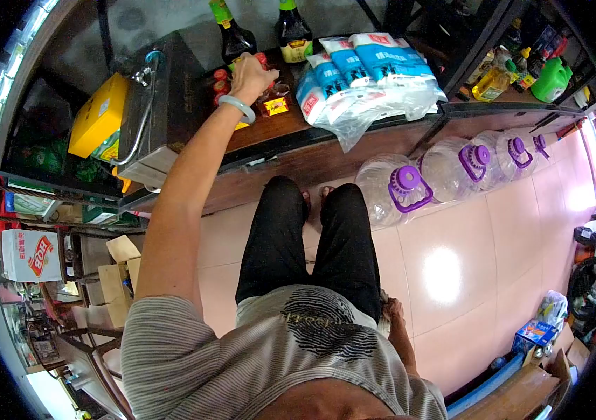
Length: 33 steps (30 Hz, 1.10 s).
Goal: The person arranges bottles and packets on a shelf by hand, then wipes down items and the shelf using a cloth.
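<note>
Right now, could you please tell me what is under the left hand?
Red lids show on either side of the left hand; whatever lies directly beneath is covered, and I cannot tell whether it grips anything.

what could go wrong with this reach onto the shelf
The left hand is among small red-capped containers, so one might tip. It could also bump the tall dark green-necked bottles behind. The overhanging clear plastic wrap might snag, dragging the blue-and-white packs.
</note>
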Available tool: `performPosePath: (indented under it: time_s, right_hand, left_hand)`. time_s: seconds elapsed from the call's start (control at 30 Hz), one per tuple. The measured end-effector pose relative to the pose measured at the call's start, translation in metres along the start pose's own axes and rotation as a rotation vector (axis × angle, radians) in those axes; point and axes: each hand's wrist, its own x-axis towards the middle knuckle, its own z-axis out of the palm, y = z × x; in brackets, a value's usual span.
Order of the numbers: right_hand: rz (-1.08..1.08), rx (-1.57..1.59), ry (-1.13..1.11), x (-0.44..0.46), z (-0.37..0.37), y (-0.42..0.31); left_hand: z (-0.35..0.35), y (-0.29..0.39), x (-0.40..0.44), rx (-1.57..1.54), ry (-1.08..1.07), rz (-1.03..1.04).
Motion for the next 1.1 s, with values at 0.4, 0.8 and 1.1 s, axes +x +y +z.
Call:
performPosePath:
  time_s: [0.4, 0.8, 1.1]
  right_hand:
    - [-0.053, 0.059, 0.097, 0.014, 0.012, 0.007]
    - [-0.039, 0.175, 0.001, 0.013, 0.009, 0.008]
    - [-0.204, 0.01, 0.055, -0.014, -0.025, -0.026]
  left_hand:
    - [-0.029, 0.02, -0.011, 0.057, -0.114, -0.137]
    - [-0.032, -0.025, -0.239, -0.072, -0.146, 0.053]
    - [0.079, -0.289, -0.556, 0.354, -0.758, -0.548]
